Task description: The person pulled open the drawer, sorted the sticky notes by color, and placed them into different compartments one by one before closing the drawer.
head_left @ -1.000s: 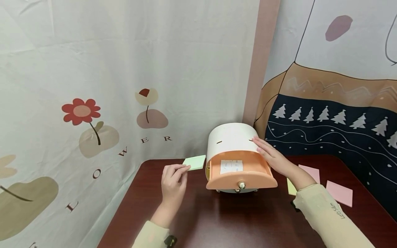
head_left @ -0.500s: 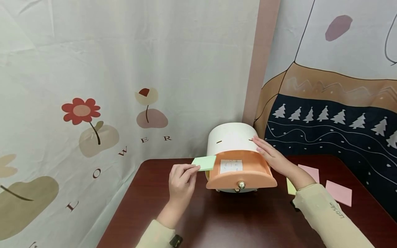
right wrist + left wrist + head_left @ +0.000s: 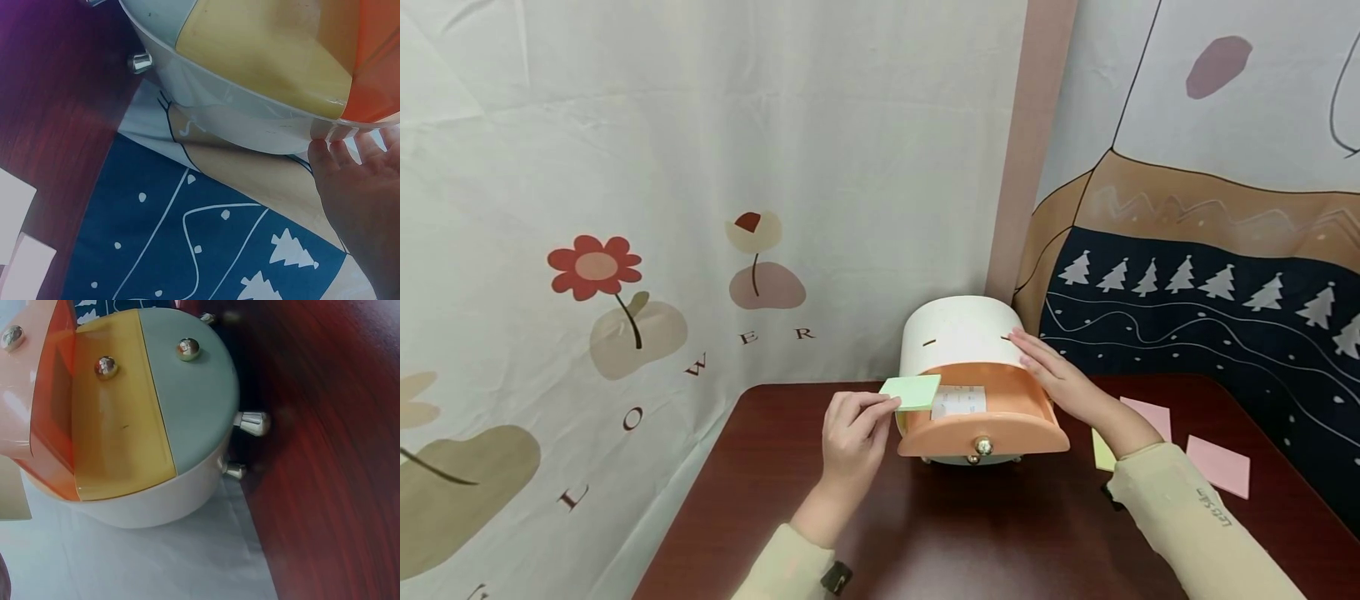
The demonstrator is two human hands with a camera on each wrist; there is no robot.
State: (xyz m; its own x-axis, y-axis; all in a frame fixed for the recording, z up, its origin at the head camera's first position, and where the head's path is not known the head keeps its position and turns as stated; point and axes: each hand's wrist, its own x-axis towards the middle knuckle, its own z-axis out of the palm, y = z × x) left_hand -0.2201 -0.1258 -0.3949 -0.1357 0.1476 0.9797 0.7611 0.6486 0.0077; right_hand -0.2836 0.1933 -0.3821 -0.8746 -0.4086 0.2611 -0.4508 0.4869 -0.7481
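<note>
A small white round-topped drawer cabinet [image 3: 958, 329] stands at the back of the table on short metal feet. Its orange top drawer [image 3: 985, 435] is pulled out, and a white printed paper [image 3: 958, 401] lies inside. My left hand [image 3: 853, 433] pinches a pale green sticky note pad [image 3: 910, 392] by its near edge, holding it over the drawer's left side. My right hand [image 3: 1060, 383] rests with straight fingers on the cabinet's right side. Below the orange drawer, a yellow drawer [image 3: 122, 425] and a grey-green drawer [image 3: 194, 394] are shut, each with a round metal knob.
Two pink note pads [image 3: 1219, 467] and a yellow-green one [image 3: 1103, 452] lie on the dark red table [image 3: 970, 533], right of the cabinet near my right forearm. A printed curtain [image 3: 850, 208] hangs close behind the table.
My left hand has moved right with the green sticky note pad, from beside the cabinet to over the open drawer's left edge. The right hand stays in place.
</note>
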